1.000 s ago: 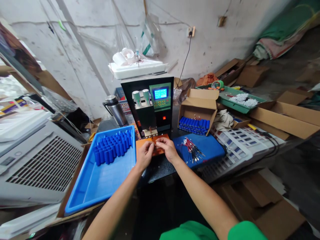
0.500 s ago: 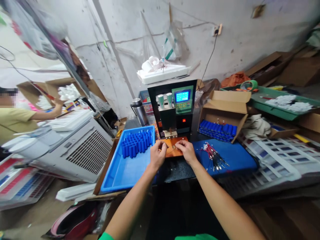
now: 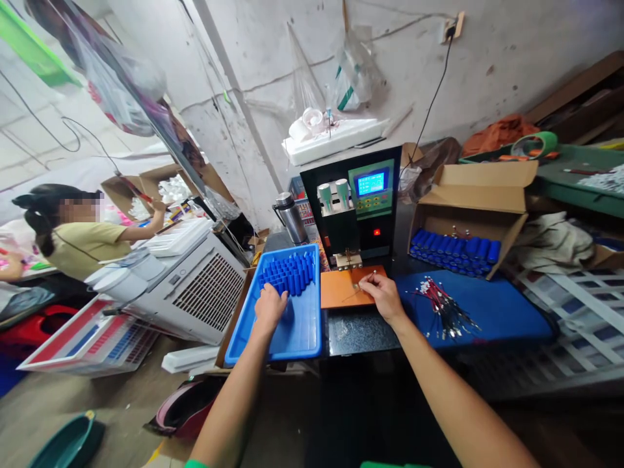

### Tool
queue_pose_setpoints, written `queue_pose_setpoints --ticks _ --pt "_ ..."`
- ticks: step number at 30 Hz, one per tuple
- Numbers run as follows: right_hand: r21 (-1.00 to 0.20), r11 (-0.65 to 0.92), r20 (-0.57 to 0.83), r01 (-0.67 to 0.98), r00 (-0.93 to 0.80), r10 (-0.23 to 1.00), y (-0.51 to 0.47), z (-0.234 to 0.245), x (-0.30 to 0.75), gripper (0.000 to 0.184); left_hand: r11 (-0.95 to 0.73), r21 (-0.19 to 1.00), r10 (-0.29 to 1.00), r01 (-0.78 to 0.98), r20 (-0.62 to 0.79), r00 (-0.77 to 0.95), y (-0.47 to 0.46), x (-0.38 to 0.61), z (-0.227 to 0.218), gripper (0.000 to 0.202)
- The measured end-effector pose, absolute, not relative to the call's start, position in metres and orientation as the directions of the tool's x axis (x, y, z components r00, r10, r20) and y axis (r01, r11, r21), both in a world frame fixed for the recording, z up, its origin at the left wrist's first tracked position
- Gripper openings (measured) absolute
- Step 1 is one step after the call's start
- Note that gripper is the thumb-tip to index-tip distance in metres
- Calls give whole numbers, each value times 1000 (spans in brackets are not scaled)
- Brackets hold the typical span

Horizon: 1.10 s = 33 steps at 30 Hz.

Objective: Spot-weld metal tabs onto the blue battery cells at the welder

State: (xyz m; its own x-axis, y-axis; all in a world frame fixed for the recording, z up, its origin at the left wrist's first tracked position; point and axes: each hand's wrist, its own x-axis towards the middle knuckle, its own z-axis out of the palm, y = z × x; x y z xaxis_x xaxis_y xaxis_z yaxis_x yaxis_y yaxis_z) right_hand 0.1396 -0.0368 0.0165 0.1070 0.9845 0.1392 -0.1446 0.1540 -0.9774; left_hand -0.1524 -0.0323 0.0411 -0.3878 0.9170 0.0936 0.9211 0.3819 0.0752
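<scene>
My left hand point(image 3: 271, 307) is over the blue tray point(image 3: 302, 335), fingers curled at the near edge of the standing blue cylinders point(image 3: 288, 275); whether it grips one is hidden. My right hand point(image 3: 381, 294) rests on the orange pad point(image 3: 341, 292) in front of the black welding machine point(image 3: 358, 211), pinching a thin wire point(image 3: 361, 286). A bundle of red wired pieces point(image 3: 443, 307) lies on the blue mat point(image 3: 492, 312) to the right.
An open cardboard box point(image 3: 475, 195) holds more blue cylinders behind the mat. A steel flask point(image 3: 291, 218) stands left of the machine. A white grilled appliance point(image 3: 195, 292) sits to the left. Another person point(image 3: 82, 234) works at far left. A green tray point(image 3: 580, 172) lies far right.
My left hand left the orange pad and moved left into the blue tray by the cylinders. My right hand stayed on the pad. The view swung left, showing the other person.
</scene>
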Motion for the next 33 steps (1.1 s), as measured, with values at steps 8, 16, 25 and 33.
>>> queue_pose_setpoints --ticks 8,16,25,33 --pt "-974 141 122 -176 110 986 -38 21 141 18 420 96 901 903 80 -427 -24 -150 29 50" --pt "-968 156 135 -195 118 984 -36 19 142 18 406 41 912 913 45 -407 -25 -150 29 32" --pt "-956 152 117 -251 152 982 -28 19 142 15 84 442 945 893 250 -212 -26 -133 50 22" --pt "-951 165 126 -260 162 979 -26 20 142 15 -210 763 972 612 230 47 11 -47 53 27"
